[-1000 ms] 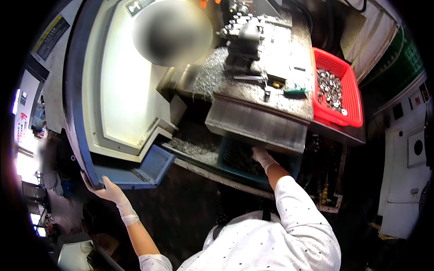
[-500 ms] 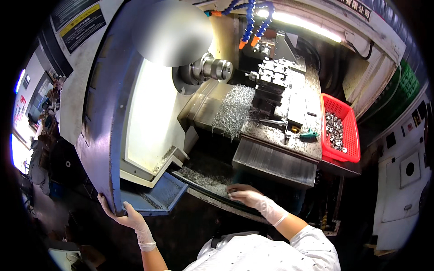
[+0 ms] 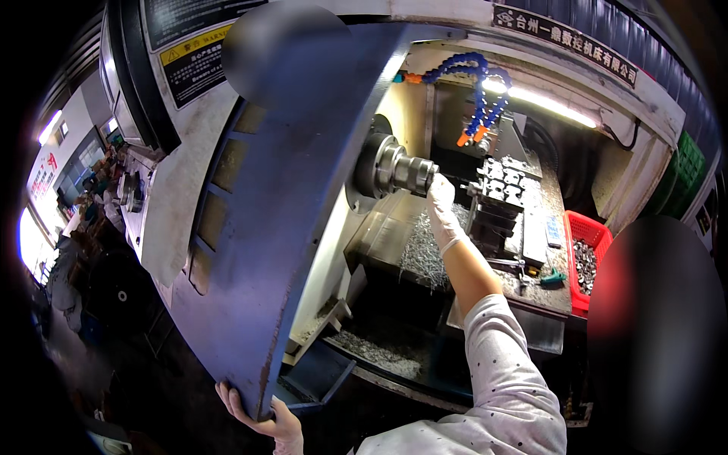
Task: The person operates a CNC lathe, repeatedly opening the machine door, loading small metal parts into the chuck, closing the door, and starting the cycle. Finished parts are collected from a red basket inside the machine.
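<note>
My left hand [image 3: 262, 418] in a white glove grips the lower edge of the blue sliding door [image 3: 265, 250]. My right hand [image 3: 441, 203], also gloved, reaches into the machine, fingers closed at the end of the steel chuck [image 3: 387, 163]; whatever they hold is hidden. Just right of that hand stands a tool post [image 3: 503, 182] with several blocks. Curly metal shavings [image 3: 421, 254] lie beneath the chuck. A green-handled tool [image 3: 553, 279] rests on the machine bed.
A red plastic basket [image 3: 603, 227] of small metal parts stands at the right. Blue segmented hoses [image 3: 476, 91] with orange nozzles hang above the tool post. A blue tray [image 3: 330, 375] juts out below the door. A blurred patch hides the lower right.
My right hand has risen from the bin under the bed to the chuck. My left hand still grips the door, which now covers more of the white interior wall.
</note>
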{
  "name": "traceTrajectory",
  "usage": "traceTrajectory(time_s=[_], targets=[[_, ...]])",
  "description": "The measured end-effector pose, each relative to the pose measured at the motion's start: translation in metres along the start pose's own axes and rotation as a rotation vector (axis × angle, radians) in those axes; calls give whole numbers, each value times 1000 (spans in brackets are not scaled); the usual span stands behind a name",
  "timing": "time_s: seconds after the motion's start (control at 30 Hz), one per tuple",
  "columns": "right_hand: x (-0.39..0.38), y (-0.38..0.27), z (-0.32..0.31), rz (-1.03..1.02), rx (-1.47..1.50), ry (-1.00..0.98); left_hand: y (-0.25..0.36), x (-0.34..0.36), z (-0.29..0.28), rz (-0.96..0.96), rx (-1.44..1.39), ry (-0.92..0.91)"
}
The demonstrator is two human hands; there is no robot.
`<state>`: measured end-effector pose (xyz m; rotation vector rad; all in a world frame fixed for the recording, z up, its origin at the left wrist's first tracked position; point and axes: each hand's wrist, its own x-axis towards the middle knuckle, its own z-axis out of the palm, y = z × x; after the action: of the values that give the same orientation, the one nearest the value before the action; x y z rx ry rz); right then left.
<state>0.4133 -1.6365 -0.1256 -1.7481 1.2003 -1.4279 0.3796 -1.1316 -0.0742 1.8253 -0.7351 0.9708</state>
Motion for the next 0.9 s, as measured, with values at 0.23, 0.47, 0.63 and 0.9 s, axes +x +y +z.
traceTrajectory(time_s=[0.23,0.47,0.63,0.9], targets=[[-8,-51,-11,227,154,-13,-5,-7,-3,7,43,-34],[-39,-37,-12,-236,394,20,-3,-3,-12,-3,-49,-145],[-63,-95,-25,-49,390,53,-28,54,-35,59,-141,70],[-60,-72,7,22,-96,303,-145,288,19,227,-19,49]])
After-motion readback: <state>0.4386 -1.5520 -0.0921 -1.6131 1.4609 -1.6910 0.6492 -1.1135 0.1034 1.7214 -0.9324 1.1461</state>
